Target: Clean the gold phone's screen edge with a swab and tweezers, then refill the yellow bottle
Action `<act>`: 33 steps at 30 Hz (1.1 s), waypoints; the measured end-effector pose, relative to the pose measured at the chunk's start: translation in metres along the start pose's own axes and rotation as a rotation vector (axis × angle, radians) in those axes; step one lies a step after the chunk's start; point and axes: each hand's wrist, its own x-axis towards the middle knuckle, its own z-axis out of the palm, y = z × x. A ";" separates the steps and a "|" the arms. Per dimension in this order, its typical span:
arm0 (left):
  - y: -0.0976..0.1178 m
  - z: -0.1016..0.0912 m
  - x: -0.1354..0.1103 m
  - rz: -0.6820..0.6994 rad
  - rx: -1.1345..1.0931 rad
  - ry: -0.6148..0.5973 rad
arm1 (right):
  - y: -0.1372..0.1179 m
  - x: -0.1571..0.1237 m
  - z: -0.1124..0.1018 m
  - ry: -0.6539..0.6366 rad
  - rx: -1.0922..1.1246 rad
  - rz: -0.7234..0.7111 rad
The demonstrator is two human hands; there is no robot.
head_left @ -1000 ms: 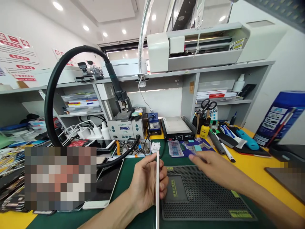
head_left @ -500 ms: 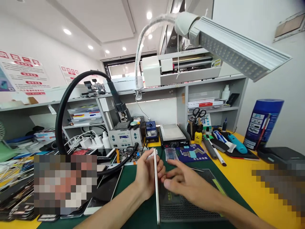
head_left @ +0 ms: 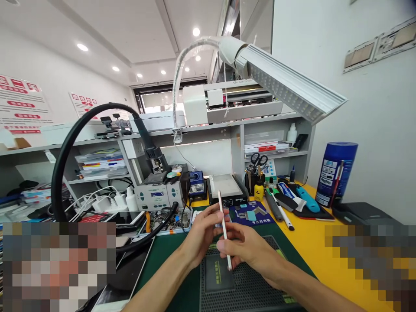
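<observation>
Both my hands hold a thin silver phone (head_left: 222,211) edge-on above the black perforated work mat (head_left: 256,284). My left hand (head_left: 203,234) grips the phone from the left, fingers curled round its edge. On the right side my right hand (head_left: 248,251) closes on its lower part, thumb and fingers pressed to the phone. The phone stands nearly upright, tilted slightly, with its top near the hot plate (head_left: 225,189).
A desk lamp (head_left: 286,84) hangs overhead. At the back stand a soldering station (head_left: 156,195) with a black hose (head_left: 69,143), a screw tray (head_left: 165,221) and a tool holder with scissors (head_left: 258,162). A blue canister (head_left: 336,173) stands right; phones (head_left: 126,273) lie left.
My right hand came back from the blue card area and took hold of the phone. The phone now stands higher and tilted, and the camera view has tipped upward.
</observation>
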 end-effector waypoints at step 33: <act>-0.005 -0.017 -0.008 0.142 0.185 -0.112 | 0.006 -0.003 0.004 0.014 -0.142 -0.069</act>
